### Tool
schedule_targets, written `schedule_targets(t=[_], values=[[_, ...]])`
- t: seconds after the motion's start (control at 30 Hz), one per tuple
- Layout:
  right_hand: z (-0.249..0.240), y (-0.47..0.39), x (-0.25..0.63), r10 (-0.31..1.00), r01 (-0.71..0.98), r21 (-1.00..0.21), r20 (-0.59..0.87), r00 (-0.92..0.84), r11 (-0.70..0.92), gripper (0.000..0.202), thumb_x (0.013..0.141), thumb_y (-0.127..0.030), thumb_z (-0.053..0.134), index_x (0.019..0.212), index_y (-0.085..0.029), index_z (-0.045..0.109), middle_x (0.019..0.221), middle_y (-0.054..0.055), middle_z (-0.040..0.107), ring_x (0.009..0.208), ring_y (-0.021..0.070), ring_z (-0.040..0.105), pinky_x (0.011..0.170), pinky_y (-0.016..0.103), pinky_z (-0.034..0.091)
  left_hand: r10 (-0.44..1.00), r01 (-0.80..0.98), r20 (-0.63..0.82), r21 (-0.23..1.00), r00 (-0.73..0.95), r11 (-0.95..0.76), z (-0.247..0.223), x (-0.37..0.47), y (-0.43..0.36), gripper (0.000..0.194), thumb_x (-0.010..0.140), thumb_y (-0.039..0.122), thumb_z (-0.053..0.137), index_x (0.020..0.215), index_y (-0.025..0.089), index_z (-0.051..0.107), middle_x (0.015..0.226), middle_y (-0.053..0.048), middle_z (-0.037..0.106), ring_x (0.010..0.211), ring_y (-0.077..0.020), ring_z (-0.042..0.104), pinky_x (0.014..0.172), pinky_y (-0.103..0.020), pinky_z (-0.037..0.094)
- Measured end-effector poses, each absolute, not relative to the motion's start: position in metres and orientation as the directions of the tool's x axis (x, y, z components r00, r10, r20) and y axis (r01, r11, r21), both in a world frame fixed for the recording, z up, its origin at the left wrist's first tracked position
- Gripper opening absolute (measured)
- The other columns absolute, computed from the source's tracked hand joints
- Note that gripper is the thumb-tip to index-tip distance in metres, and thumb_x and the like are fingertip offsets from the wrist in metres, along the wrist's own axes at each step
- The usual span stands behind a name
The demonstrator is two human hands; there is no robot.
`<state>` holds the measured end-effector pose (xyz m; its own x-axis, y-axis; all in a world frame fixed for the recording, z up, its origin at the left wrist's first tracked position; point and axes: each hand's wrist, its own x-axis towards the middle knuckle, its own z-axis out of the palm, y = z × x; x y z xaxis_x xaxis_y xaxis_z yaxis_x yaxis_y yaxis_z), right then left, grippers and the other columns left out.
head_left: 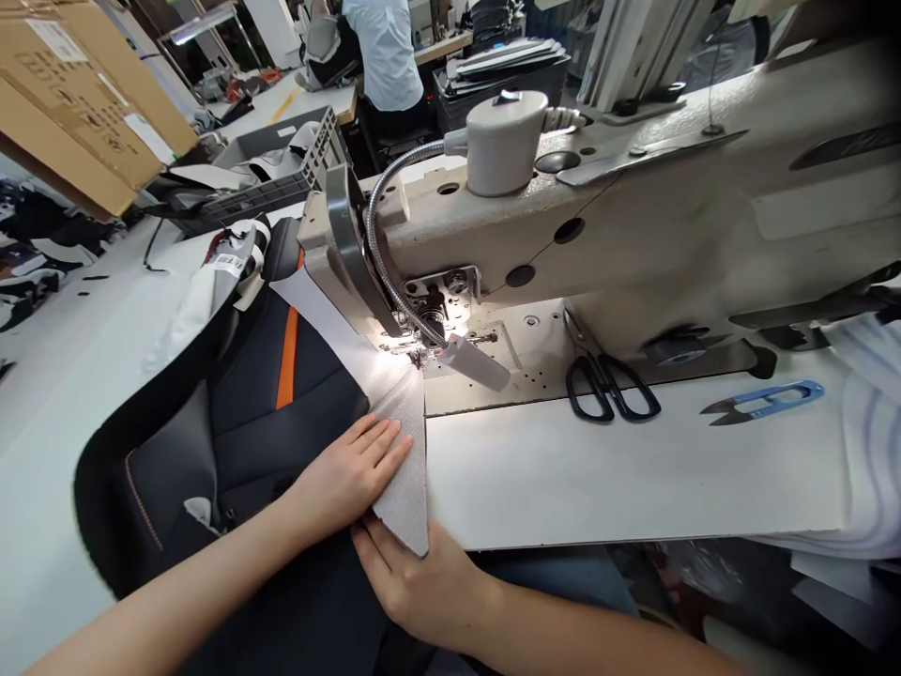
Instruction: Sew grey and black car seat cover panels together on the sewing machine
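Note:
A black seat cover [257,376] with an orange stripe lies to the left of the sewing machine [605,216]. Along its near edge runs a pale grey, woven-looking strip [404,460], its upper part passing by the lit needle area. My left hand [344,474] rests flat on this strip, fingers stretched out and pressing it. Lower down, my right hand [426,587] grips the pointed end of the strip and the black material beneath; some of its fingers are hidden under the fabric. A small lamp [475,363] shines on the stitching spot.
Black-handled scissors [609,385] lie against the machine bed, and blue thread snips [764,404] are further right on the white table [619,479]. A grey crate [274,178] and a cardboard box [84,103] stand behind at left. A person [387,56] sits farther back.

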<state>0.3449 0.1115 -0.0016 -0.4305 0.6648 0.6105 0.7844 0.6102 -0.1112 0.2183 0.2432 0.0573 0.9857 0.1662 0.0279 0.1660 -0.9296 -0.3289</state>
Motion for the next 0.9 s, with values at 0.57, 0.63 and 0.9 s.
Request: schedule_targets(t=[0.57,0.63,0.9], values=[[0.002,0.125,0.357,0.721,0.798,-0.116,0.52,-0.459,0.591,0.041,0.088,-0.009,0.038,0.125,-0.002,0.054,0.119,0.02,0.06,0.113,0.0279,0.054,0.083,0.037,0.052,0.293,0.307,0.089,-0.268,0.952,-0.913,0.041,0.231,0.257,0.049,0.082,0.006,0.041,0.13,0.014,0.05,0.133,-0.02,0.052,0.124,-0.0291,0.05,0.103,-0.047,0.042],[0.001,0.128,0.359,0.737,0.803,-0.141,0.513,-0.441,0.579,0.04,0.089,-0.01,0.039,0.125,-0.003,0.054,0.124,0.021,0.057,0.115,0.0286,0.054,0.088,0.038,0.05,0.306,0.316,0.078,-0.257,0.949,-0.913,0.04,0.232,0.264,0.05,0.082,0.007,0.043,0.131,0.014,0.05,0.133,-0.021,0.051,0.125,-0.0298,0.049,0.105,-0.047,0.04],[0.001,0.143,0.372,0.734,0.796,-0.143,0.506,-0.452,0.588,0.041,0.089,-0.018,0.045,0.126,-0.002,0.052,0.13,0.025,0.052,0.122,0.0321,0.049,0.099,0.042,0.042,0.306,0.317,0.084,-0.26,0.948,-0.912,0.039,0.244,0.296,0.052,0.079,0.004,0.045,0.13,0.014,0.051,0.132,-0.021,0.05,0.126,-0.0312,0.046,0.105,-0.049,0.038]])
